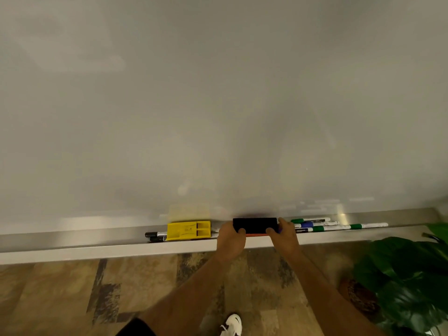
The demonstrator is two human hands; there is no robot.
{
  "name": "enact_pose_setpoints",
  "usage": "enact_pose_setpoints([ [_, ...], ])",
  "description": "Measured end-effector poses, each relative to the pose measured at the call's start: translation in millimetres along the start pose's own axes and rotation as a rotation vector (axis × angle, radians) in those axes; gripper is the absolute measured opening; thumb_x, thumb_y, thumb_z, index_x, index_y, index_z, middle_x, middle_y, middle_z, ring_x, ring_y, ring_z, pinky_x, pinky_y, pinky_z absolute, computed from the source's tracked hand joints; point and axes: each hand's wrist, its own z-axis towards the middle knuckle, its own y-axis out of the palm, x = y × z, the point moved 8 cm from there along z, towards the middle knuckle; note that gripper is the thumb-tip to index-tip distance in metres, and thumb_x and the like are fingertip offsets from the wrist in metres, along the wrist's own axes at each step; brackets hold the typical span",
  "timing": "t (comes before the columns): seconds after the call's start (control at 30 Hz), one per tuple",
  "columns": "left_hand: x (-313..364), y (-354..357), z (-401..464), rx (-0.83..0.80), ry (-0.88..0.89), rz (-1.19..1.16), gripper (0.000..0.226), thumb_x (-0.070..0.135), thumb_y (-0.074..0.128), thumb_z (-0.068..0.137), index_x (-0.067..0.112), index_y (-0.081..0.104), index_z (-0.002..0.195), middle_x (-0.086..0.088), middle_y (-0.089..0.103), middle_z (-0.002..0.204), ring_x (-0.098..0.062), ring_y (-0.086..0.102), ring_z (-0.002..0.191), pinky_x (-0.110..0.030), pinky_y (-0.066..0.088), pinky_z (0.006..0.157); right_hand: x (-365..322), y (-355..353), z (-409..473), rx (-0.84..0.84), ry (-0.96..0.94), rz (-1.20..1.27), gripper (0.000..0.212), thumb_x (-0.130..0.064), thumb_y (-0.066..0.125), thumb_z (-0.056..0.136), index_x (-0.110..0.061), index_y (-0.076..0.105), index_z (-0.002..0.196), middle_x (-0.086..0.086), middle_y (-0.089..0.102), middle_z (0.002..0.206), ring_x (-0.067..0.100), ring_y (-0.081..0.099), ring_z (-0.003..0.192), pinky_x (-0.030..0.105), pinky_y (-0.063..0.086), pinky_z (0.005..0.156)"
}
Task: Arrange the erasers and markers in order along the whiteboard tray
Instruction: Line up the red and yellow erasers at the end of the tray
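Nearest the lens, a white sneaker (232, 324) is standing on the mottled brown plank floor (60, 294), at about 6 o'clock below the 2 bare forearms reaching up toward the long silver metal whiteboard tray (72, 235). Both hands are gripping a black rectangular felt eraser (255, 224) with an orange underside, held at the tray just in front of the pale whiteboard (218, 105). Left hand (230, 240) is clamping the eraser's left end with its fingers curled over the front face; right hand (285, 235) is clamping the right end the same way. At 9 o'clock from the eraser, a yellow plastic eraser holder (189, 230) is lying in the tray, with 2 black-capped markers (155, 235) sticking out from its left side. At 3 o'clock from the eraser, a cluster of green and blue markers (315, 224) is lying lengthwise in the tray, touching one another. Dark green leaves of a potted plant (407, 282) are filling the 4 o'clock corner.
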Motion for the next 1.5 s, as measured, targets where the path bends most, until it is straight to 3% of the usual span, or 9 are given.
enact_pose_setpoints([
  [0.17,-9,-35,-4,0.106,-0.018,0.005,0.021,0.021,0.054,0.094,0.009,0.067,0.105,-0.001,0.068,0.093,-0.018,0.062,0.08,-0.028,0.049,0.066,-11,11,-21,0.092,-0.077,0.047,0.032,-0.008,0.061,0.088,-0.012,0.056,0.119,0.008,0.051,0.113,0.021,0.055,0.097,0.029,0.049,0.085],
  [0.3,-18,-74,-5,0.147,-0.006,-0.056,0.019,0.025,0.056,0.094,0.014,0.065,0.083,-0.006,0.068,0.085,-0.022,0.061,0.077,-0.033,0.048,0.071,-28,26,-47,0.179,-0.097,0.14,0.038,-0.003,0.063,0.087,-0.014,0.051,0.121,0.001,0.049,0.115,0.019,0.054,0.1,0.027,0.047,0.083],
  [0.5,-55,-146,-5,0.151,-0.034,-0.194,0.031,0.039,0.051,0.095,0.012,0.058,0.084,-0.003,0.062,0.076,-0.019,0.059,0.07,-0.03,0.043,0.058,-67,76,-82,0.162,-0.187,0.188,0.04,-0.003,0.066,0.084,-0.021,0.047,0.115,0.002,0.055,0.11,0.015,0.057,0.098,0.017,0.049,0.075],
  [0.73,-127,-253,-7,0.123,-0.047,-0.291,0.016,0.033,0.057,0.094,0.02,0.063,0.089,-0.002,0.068,0.086,-0.022,0.067,0.079,-0.042,0.058,0.075,-143,170,-128,0.172,-0.332,0.185,0.041,0.002,0.063,0.085,-0.019,0.05,0.117,0.001,0.051,0.113,0.017,0.052,0.1,0.032,0.052,0.085],
  [0.83,-154,-307,-10,0.147,0.002,-0.241,0.019,0.027,0.053,0.097,0.016,0.067,0.093,-0.001,0.068,0.085,-0.015,0.063,0.074,-0.025,0.052,0.064,-175,221,-144,0.143,-0.399,0.167,0.047,0.002,0.061,0.085,-0.016,0.052,0.127,0.001,0.046,0.117,0.016,0.051,0.103,0.027,0.047,0.086],
  [0.93,-185,-363,-14,0.22,0.036,-0.182,0.021,0.026,0.051,0.098,0.016,0.069,0.094,0.0,0.067,0.082,-0.012,0.06,0.072,-0.015,0.043,0.058,-202,275,-158,0.088,-0.429,0.161,0.039,0.002,0.063,0.084,-0.016,0.059,0.118,0.005,0.049,0.117,0.017,0.053,0.1,0.021,0.048,0.084],
  [1.1,-240,-441,-12,0.354,-0.013,-0.204,0.013,0.023,0.06,0.095,0.017,0.072,0.096,0.003,0.069,0.086,-0.012,0.062,0.078,-0.021,0.045,0.069,-237,356,-172,-0.078,-0.448,0.139,0.033,-0.002,0.066,0.081,-0.017,0.065,0.111,0.003,0.05,0.109,0.009,0.057,0.094,0.007,0.046,0.076],
  [1.37,-307,-529,-9,0.539,-0.128,-0.269,0.024,0.002,0.065,0.086,0.02,0.075,0.099,0.004,0.071,0.09,-0.012,0.064,0.081,-0.028,0.05,0.077,-269,461,-192,-0.284,-0.47,0.155,0.025,-0.003,0.068,0.082,-0.01,0.07,0.106,0.0,0.054,0.106,0.002,0.06,0.091,0.007,0.045,0.079],
  [1.5,-333,-561,-8,0.554,-0.151,-0.28,0.032,0.0,0.059,0.086,0.027,0.07,0.098,0.009,0.07,0.089,-0.006,0.064,0.08,-0.024,0.05,0.069,-276,512,-195,-0.418,-0.481,0.102,0.03,-0.009,0.07,0.081,-0.016,0.069,0.11,-0.008,0.051,0.111,0.006,0.059,0.102,0.016,0.047,0.091],
])
